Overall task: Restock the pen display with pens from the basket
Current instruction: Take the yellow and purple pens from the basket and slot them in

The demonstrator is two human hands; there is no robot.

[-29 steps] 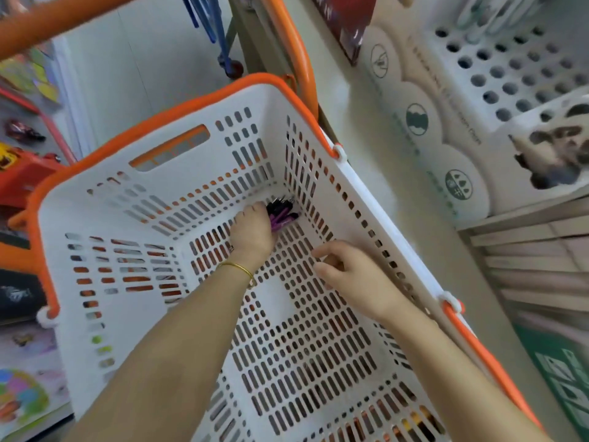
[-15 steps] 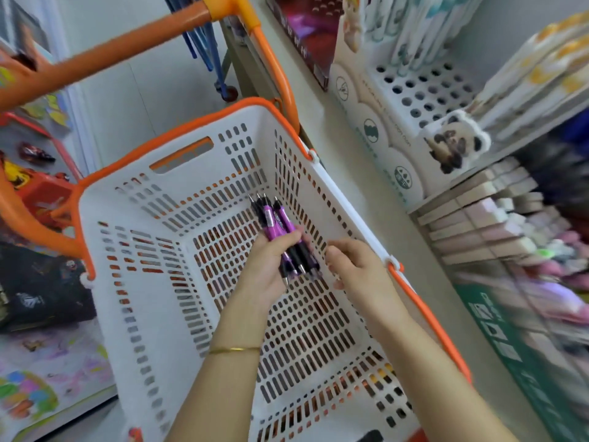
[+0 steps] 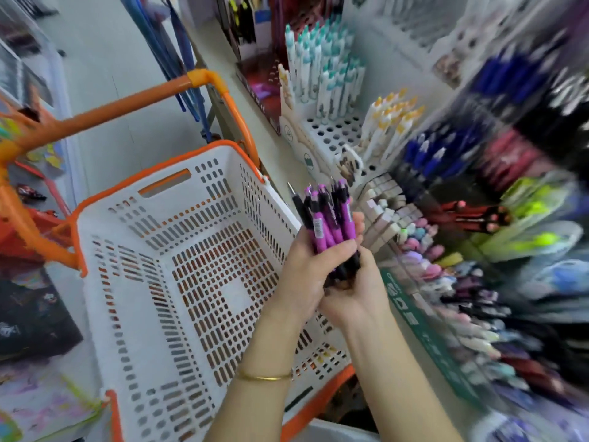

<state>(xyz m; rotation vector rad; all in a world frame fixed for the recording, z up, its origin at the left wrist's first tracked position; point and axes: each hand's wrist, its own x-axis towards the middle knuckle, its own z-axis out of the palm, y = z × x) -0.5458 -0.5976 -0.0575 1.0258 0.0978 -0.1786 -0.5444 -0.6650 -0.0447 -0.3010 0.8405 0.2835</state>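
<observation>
Both hands hold a bundle of several purple-and-black pens (image 3: 328, 218) upright above the basket's right rim. My left hand (image 3: 306, 275) grips the bundle from the left, with a gold bangle on its wrist. My right hand (image 3: 353, 282) cups and grips the pens' lower ends from the right. The white basket (image 3: 105, 266) with orange rim and handle lies below and to the left; no pens show on its perforated floor. The pen display (image 3: 452, 173) fills the right side, blurred, with rows of blue, red, yellow and pastel pens.
A white perforated pen stand (image 3: 331, 135) with teal-topped and yellow-topped white pens stands at the back of the shelf. Small white erasers (image 3: 382, 205) sit in rows just right of the held pens. The orange basket handle (image 3: 127, 103) arches over the far left.
The left hand picked the purple pens off the basket floor and lifted them up and right; the right hand joined it on the bundle. The view swung toward the pen display.
</observation>
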